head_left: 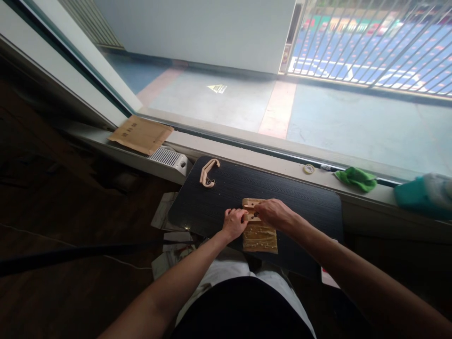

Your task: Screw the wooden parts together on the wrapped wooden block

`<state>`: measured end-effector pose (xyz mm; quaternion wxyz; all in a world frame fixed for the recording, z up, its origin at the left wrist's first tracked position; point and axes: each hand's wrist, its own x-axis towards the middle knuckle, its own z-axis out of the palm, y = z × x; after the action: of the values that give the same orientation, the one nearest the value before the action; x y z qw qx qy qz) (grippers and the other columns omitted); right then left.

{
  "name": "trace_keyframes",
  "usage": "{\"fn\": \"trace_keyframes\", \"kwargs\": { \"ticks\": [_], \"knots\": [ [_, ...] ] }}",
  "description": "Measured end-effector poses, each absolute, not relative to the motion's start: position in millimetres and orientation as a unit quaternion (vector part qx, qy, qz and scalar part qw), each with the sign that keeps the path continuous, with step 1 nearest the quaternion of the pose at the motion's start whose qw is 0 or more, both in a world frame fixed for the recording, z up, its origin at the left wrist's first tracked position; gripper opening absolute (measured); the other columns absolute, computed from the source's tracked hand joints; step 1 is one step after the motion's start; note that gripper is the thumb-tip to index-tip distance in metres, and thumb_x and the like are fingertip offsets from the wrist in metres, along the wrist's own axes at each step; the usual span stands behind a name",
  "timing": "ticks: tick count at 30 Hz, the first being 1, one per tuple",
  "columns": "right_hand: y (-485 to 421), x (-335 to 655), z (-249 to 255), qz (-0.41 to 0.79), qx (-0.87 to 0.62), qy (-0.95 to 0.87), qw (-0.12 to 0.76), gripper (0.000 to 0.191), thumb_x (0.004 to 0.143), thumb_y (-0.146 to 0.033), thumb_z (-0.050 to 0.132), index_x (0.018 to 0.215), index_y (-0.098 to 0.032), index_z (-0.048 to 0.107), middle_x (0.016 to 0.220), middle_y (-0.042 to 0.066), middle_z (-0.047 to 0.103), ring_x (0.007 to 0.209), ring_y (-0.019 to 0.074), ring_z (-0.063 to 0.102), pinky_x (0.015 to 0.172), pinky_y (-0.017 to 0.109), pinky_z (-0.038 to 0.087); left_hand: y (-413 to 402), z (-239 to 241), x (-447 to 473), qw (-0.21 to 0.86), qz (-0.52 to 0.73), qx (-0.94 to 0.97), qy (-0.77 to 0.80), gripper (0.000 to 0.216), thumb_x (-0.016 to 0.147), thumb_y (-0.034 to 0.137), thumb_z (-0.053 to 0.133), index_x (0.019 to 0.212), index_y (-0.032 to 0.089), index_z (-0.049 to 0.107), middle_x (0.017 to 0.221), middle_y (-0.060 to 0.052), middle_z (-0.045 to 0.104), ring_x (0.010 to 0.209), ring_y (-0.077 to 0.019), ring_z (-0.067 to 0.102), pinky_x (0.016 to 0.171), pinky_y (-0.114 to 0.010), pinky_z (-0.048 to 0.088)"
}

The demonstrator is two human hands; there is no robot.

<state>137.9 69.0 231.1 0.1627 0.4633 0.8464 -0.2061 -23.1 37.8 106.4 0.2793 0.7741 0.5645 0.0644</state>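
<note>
A small light wooden block (250, 205) with holes rests on a dark board (282, 193) across my lap. My left hand (233, 224) is closed against the block's left side. My right hand (274, 213) is closed over its right end, fingers pinched on it. Just below the block lies a clear plastic bag (260, 238) full of small pale wooden parts. A curved, C-shaped wooden piece (208, 173) lies apart at the board's far left corner.
A window sill runs behind the board with a roll of tape (309, 168), a green cloth (356, 178) and a teal object (423, 194). A cardboard sheet (141, 134) lies on a white heater (169, 159) at left. Papers (169, 245) lie on the dark floor.
</note>
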Motion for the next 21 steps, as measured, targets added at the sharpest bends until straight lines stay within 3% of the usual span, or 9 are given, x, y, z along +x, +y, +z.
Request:
{"fn": "trace_keyframes", "kwargs": {
  "ticks": [10, 21],
  "knots": [
    [66.3, 133.8, 238.1, -0.229, 0.437, 0.858, 0.141, 0.032, 0.087, -0.014, 0.039, 0.108, -0.023, 0.062, 0.096, 0.006, 0.069, 0.09, 0.0187, 0.063, 0.07, 0.024, 0.043, 36.9, 105.7, -23.1, 0.262, 0.064, 0.779, 0.566, 0.013, 0.078, 0.02, 0.052, 0.088, 0.024, 0.059, 0.09, -0.001, 0.066, 0.092, -0.0185, 0.055, 0.091, -0.036, 0.029],
    [65.7, 130.4, 233.5, -0.206, 0.457, 0.852, 0.149, 0.032, 0.085, -0.014, 0.041, 0.108, -0.025, 0.06, 0.097, 0.006, 0.069, 0.089, 0.0189, 0.064, 0.069, 0.025, 0.045, 37.2, 106.4, -22.9, 0.256, 0.067, 0.78, 0.567, 0.015, 0.08, 0.02, 0.049, 0.09, 0.024, 0.06, 0.09, 0.0, 0.066, 0.09, -0.0179, 0.055, 0.089, -0.036, 0.03]
  ]
}}
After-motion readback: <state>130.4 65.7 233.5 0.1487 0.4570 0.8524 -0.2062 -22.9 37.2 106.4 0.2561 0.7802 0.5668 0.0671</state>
